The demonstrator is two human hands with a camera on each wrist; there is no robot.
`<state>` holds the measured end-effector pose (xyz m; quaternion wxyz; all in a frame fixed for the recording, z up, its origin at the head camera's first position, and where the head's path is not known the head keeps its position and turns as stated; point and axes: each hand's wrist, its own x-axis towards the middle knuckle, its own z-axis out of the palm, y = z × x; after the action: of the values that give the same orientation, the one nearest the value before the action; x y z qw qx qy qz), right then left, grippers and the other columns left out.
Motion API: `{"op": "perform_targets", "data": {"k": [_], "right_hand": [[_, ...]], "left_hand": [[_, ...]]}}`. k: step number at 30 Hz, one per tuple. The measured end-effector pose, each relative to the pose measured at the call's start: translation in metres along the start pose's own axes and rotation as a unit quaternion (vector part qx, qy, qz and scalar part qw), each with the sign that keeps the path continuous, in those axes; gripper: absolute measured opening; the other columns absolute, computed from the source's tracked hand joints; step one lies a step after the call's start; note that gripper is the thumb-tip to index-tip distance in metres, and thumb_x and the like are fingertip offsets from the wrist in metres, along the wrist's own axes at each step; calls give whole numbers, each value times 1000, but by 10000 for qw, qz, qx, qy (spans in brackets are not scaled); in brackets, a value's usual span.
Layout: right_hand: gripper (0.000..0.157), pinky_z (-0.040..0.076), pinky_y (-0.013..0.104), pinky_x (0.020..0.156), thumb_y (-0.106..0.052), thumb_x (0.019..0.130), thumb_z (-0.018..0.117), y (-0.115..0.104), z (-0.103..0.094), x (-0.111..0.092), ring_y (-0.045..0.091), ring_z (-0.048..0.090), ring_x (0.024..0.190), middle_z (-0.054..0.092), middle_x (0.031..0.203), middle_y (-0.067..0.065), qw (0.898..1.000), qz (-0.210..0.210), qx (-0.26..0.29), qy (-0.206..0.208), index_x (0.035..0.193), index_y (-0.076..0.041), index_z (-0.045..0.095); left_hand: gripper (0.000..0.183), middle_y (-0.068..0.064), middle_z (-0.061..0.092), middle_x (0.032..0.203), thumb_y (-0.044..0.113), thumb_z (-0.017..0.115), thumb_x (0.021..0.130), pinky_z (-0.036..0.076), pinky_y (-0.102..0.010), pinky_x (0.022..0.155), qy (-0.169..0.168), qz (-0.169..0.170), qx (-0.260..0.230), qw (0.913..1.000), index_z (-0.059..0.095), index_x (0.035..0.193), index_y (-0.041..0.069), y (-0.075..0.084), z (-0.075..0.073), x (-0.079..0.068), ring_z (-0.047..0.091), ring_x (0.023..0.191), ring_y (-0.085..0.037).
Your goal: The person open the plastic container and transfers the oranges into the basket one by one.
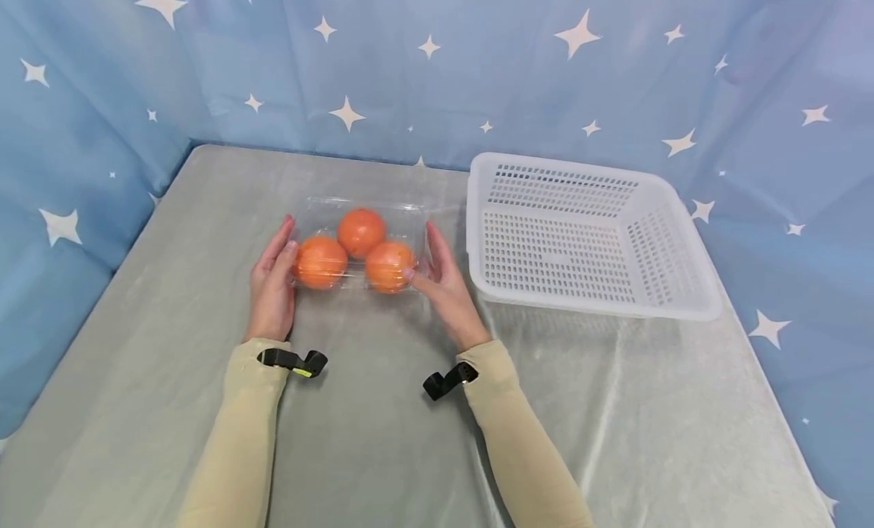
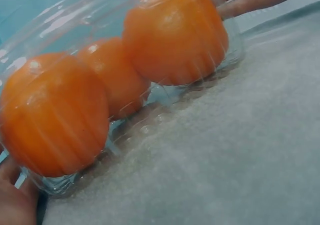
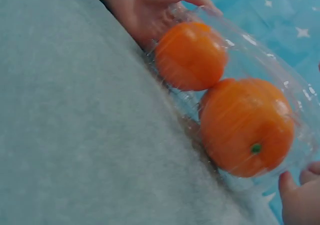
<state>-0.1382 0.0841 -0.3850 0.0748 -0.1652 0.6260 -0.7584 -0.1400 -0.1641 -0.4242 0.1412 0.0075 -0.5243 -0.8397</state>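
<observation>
A clear plastic clamshell box (image 1: 362, 203) holds three oranges, seen left (image 1: 320, 262), back (image 1: 361, 232) and right (image 1: 390, 267) in the head view. My left hand (image 1: 271, 289) grips the box's left end, with the thumb toward the top. At the opposite end my right hand (image 1: 447, 289) holds the box, its thumb over the front right corner and its fingers along the side. In the right wrist view a green stem dot shows on the nearer orange (image 3: 247, 127). The box's underside is close to the cloth; whether it touches cannot be told.
A white perforated plastic basket (image 1: 492, 281) stands to the right of the box, near the table's back edge. Grey cloth (image 1: 369, 437) covers the table. Blue curtains with white stars (image 1: 382, 65) hang behind and at both sides.
</observation>
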Motion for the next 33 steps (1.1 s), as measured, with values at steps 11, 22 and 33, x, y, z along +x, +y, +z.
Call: {"op": "perform_targets", "data": {"k": [11,22,33], "right_hand": [[86,8,32,108,-2,80,61,27,8,-4,2,5,133,5,149,-8,9983,344,461,-102,145,-19,7],[86,5,31,108,-7,79,66,29,1,-12,-2,4,131,2,148,-14,9970,597,-373,-315,143,-30,13],[102,5,39,108,-9,74,72,20,-5,2,-2,-2,131,-6,148,-14,9939,452,-971,-274,144,-29,1]], "left_hand": [[40,7,41,136,24,53,90,27,-25,102,565,-106,1010,9932,49,130,20,9,-11,-18,32,126,-10],[47,13,34,139,51,25,93,21,-38,105,144,-530,2583,9645,40,134,32,19,-9,-36,27,129,-7],[69,10,9,148,22,56,88,12,-44,107,-1565,-815,2528,9513,16,143,29,30,-15,-7,11,135,-20]]}}
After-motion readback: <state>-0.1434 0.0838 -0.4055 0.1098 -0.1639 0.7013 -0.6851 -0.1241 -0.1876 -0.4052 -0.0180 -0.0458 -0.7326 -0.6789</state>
